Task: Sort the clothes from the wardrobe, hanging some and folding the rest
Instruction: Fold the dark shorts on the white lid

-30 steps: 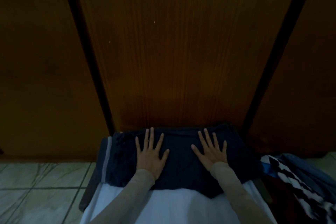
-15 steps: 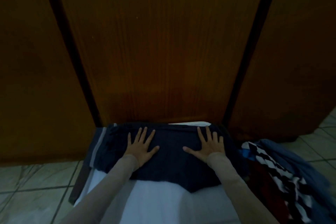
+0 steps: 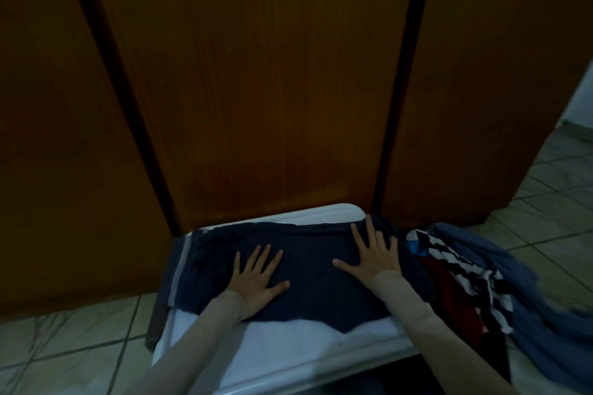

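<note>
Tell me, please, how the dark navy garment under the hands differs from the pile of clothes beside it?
The dark navy garment lies spread flat on the white surface; the pile of clothes is bunched in a heap to its right. The garment is one plain colour; the pile mixes black-and-white stripes, red and blue. Both hands press the garment; neither touches the pile.

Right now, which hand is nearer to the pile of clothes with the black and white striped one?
The right hand. It lies flat on the dark blue garment near its right edge, just beside the pile of clothes. The left hand lies flat on the garment's left half, farther away.
</note>
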